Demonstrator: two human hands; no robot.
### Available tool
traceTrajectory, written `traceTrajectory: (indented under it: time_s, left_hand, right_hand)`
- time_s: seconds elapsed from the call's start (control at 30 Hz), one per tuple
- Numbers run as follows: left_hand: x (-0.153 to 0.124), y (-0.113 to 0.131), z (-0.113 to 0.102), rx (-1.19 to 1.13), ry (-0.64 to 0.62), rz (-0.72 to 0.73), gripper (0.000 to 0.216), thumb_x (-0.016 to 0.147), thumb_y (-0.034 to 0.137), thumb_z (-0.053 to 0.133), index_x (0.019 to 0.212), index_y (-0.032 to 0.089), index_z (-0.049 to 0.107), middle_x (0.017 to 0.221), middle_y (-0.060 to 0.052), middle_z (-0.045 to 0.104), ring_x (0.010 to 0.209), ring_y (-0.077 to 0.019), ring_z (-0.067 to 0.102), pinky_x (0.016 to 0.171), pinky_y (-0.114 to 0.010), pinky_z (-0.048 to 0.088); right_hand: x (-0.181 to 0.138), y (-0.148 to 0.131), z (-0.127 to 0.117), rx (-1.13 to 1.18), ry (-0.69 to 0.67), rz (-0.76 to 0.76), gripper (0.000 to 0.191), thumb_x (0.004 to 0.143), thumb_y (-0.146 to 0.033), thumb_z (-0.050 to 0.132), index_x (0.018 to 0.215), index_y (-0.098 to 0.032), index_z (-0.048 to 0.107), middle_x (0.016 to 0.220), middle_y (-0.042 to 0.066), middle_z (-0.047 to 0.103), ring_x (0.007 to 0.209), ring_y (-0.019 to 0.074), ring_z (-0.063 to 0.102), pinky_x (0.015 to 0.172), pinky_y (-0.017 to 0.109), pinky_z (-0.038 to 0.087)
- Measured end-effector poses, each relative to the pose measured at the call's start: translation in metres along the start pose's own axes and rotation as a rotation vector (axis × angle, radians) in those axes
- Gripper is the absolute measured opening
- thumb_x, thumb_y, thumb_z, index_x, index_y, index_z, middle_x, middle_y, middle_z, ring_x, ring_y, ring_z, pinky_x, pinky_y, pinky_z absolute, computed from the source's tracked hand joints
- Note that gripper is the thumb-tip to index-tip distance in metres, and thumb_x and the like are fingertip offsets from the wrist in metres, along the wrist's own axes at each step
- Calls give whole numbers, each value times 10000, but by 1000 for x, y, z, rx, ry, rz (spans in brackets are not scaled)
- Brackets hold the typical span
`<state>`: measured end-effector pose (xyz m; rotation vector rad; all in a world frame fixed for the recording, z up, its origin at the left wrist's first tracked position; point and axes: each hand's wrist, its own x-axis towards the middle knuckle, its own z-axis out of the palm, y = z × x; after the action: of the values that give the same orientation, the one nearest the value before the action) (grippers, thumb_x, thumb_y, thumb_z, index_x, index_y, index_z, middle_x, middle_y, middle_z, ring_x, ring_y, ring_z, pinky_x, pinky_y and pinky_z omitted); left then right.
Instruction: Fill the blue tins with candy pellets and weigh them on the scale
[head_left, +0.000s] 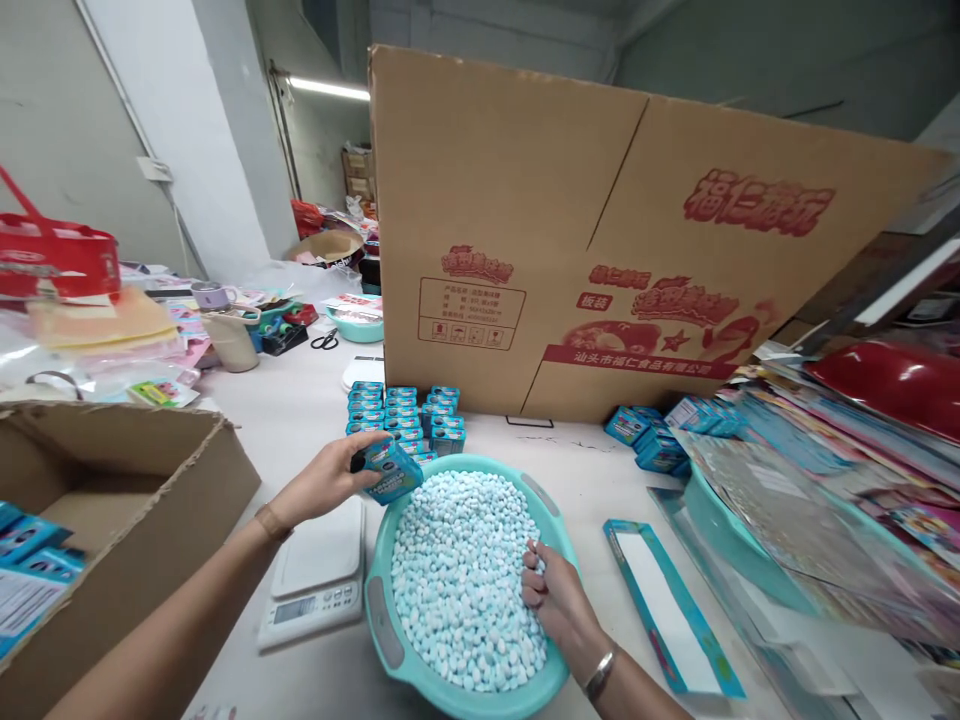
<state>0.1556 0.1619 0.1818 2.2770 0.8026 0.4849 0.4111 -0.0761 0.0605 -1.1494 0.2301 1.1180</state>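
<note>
A pale worktop (292,400) spread through a cluttered room, with a large printed carton (585,250) standing along its far side like a screen. Near the front edge sat a teal basin (480,704) full of pale blue and white pellets (469,580), apparently placed centrally so both hands could reach it. The left hand (336,474) gripped a small blue box (395,474) by its end, tilted over the basin's far left rim, perhaps so that stray pellets would drop back inside. The right hand (553,592) was at the basin's right side, fingers curled over the pellets; whether it had closed on any could not be told. A white scale (319,580) lay just left of the basin, presumably for easy reach, while similar boxes (403,410) stood in tidy stacks behind, probably to save space.
</note>
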Motion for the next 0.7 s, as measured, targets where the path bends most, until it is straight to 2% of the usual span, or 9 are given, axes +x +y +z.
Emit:
traceTrajectory:
  time_s: [0.1, 0.2, 0.33, 0.43, 0.53, 0.63, 0.7]
  left_hand:
    - [-2, -8, -4, -23, 57, -10, 577, 787, 352, 625, 1334, 169, 599, 1335, -109, 644, 1192, -312, 609, 1042, -439, 468]
    - [0, -13, -4, -41, 59, -5, 570, 775, 343, 645, 1318, 174, 614, 1324, -102, 654, 1196, -309, 612, 1055, -436, 463]
    - [24, -9, 1, -51, 104, 64, 559, 769, 305, 656, 1311, 178, 612, 1308, -99, 659, 1198, -304, 607, 1055, -444, 463]
    - [64, 4, 12, 51, 117, 178, 539, 787, 275, 640, 1313, 168, 602, 1284, -102, 651, 1182, -281, 609, 1045, -414, 471]
    - [121, 26, 35, 147, 57, 261, 551, 796, 237, 634, 1340, 170, 581, 1243, -83, 652, 1129, -245, 634, 1005, -339, 495]
    - [186, 48, 74, 225, -21, 316, 554, 773, 178, 675, 1322, 205, 605, 1199, -63, 661, 1084, -236, 651, 961, -316, 510]
    - [226, 57, 106, 309, -86, 340, 505, 795, 157, 688, 1293, 205, 619, 1189, -73, 660, 1066, -239, 654, 961, -356, 512]
  right_hand:
    - [2, 0, -3, -31, 3, -4, 103, 920, -215, 513, 833, -194, 462, 589, -78, 446, 366, 26, 278, 368, 145, 160]
    - [3, -5, -13, -51, 21, -10, 101, 904, -217, 528, 833, -199, 458, 593, -77, 445, 363, 27, 280, 367, 145, 162]
    - [1, -24, -38, -58, 78, -14, 107, 865, -210, 560, 843, -204, 456, 592, -83, 433, 348, 21, 274, 364, 141, 148]
    - [-1, -45, -64, -54, 122, -22, 172, 812, -208, 614, 842, -214, 445, 581, -98, 412, 334, 16, 261, 364, 138, 131]
    - [1, -60, -90, 21, 120, -32, 244, 743, -206, 670, 845, -219, 449, 577, -105, 419, 331, 16, 272, 360, 140, 143]
    - [8, -66, -111, 94, 48, -42, 357, 648, -250, 771, 839, -222, 471, 572, -109, 437, 334, 19, 285, 345, 152, 153]
    - [12, -64, -119, 73, -26, -50, 429, 585, -300, 841, 831, -231, 496, 569, -105, 451, 337, 28, 293, 337, 169, 182]
